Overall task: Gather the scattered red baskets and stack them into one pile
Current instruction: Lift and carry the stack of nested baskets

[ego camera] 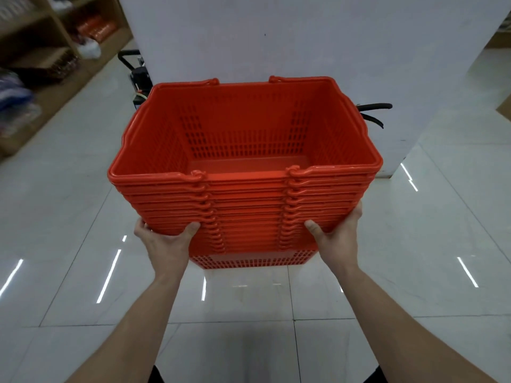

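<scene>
A tall stack of several nested red baskets (246,194) fills the middle of the head view, its top basket empty with handles folded down. My left hand (166,241) grips the lower left rims of the stack, thumb on the near side. My right hand (337,236) grips the lower right rims the same way. The stack is tilted slightly away from me and its perforated bottom basket shows between my wrists, above the tiled floor. No loose red basket is in view.
A white pillar (304,37) stands right behind the stack. Black handles (373,111) stick out at the pillar's right and a black cart (138,73) at its left. Wooden shelves (41,64) with goods line the left. Glossy white floor tiles (83,272) lie all around.
</scene>
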`<state>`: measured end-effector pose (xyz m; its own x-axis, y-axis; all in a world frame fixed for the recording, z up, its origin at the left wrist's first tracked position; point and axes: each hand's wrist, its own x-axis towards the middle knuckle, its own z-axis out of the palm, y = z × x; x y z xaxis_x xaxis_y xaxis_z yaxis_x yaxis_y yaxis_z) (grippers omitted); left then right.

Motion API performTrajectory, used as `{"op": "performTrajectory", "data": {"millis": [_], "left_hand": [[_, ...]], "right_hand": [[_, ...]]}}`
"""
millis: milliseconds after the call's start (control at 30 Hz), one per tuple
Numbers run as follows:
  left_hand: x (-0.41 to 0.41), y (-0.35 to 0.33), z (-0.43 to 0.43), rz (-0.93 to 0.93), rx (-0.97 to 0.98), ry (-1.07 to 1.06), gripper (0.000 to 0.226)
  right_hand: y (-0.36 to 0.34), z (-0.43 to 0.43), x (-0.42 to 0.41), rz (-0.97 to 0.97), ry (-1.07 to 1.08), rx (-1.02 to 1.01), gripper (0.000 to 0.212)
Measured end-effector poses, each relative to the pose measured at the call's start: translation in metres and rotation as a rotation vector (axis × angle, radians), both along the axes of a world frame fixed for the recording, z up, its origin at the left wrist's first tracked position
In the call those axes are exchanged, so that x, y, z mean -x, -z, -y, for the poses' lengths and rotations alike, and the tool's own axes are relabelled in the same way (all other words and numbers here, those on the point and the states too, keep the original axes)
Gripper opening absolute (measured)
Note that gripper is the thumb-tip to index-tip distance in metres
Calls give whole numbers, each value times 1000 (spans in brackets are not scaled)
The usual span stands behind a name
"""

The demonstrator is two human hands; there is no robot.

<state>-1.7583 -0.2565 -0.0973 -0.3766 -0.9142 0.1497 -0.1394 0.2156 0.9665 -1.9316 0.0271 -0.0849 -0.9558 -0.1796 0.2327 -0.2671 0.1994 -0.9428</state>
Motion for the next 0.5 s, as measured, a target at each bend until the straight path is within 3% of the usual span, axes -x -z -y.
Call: {"op": "performTrajectory", "data": {"millis": [500], "left_hand": [[38, 3, 54, 12, 39, 52, 114]], "right_hand": [[1, 50, 32, 6, 40, 14, 113]]}}
